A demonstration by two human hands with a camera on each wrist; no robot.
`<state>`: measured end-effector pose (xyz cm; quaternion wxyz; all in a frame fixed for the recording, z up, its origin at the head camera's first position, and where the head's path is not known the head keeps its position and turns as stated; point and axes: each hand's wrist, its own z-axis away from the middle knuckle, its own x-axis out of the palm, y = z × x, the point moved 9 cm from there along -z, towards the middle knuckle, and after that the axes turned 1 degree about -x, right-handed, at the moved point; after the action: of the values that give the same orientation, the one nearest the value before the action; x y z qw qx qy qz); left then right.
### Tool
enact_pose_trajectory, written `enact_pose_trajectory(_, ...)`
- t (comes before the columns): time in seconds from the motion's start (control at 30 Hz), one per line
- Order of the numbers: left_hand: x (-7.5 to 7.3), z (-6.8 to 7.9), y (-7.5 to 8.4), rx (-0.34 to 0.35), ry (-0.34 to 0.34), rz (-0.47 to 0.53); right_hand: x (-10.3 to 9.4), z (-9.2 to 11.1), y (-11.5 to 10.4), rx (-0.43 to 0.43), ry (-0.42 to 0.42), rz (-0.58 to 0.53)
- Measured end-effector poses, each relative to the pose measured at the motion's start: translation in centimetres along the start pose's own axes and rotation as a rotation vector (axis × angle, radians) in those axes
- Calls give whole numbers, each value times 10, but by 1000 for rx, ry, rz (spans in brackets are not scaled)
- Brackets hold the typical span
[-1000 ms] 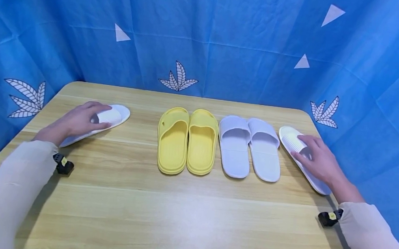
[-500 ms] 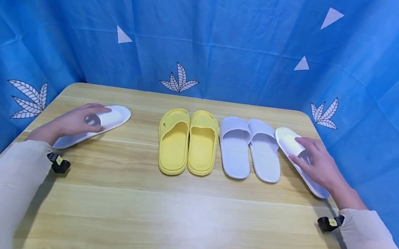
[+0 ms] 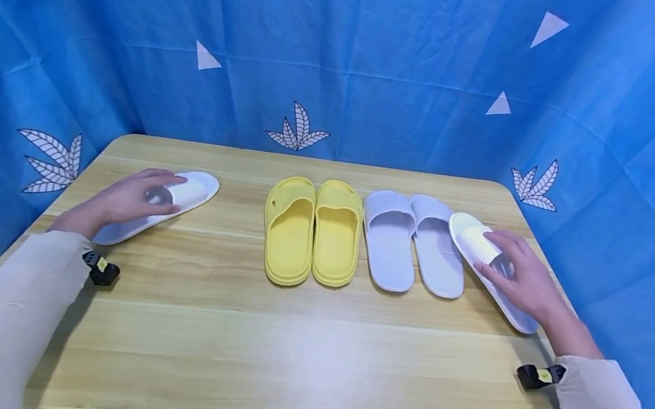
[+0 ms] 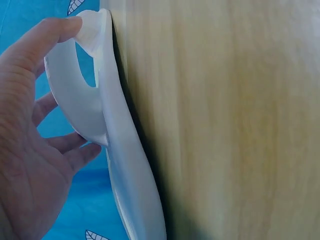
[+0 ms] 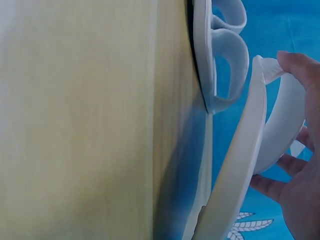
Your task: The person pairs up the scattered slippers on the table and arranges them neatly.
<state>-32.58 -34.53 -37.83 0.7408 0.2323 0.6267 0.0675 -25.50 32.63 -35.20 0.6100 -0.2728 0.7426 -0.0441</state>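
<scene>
My left hand (image 3: 123, 203) grips a white slipper (image 3: 188, 193) by its ribbed strap at the table's left side. In the left wrist view, the thumb lies on the strap (image 4: 75, 95) with the other fingers on its far side; whether the sole touches the tabletop, I cannot tell. A matching white slipper (image 3: 476, 242) is held by the strap in my right hand (image 3: 526, 277). The right wrist view shows this slipper (image 5: 240, 160) tilted and raised off the table, casting a shadow. Its toe is close to the pale slipper on its left.
A pair of yellow slippers (image 3: 288, 250) stands side by side mid-table, toes toward the back. Just right of them lies a pale lavender-white pair (image 3: 391, 259). The wooden table (image 3: 302, 358) is backed by a blue patterned curtain (image 3: 411, 49).
The right hand has brought its slipper left and a little toward me, its toe now nearer the pale pair. The left slipper has shifted only slightly. Both middle pairs stay put.
</scene>
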Motion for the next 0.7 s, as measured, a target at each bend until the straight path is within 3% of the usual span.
enact_pose_trajectory(0.33,-1,-2,0,16,10,-18,3,10,-22,-130,37,-37)
enact_pose_trajectory(0.7,1,-2,2,-9,16,-19,22,13,-54,-254,-23,-20)
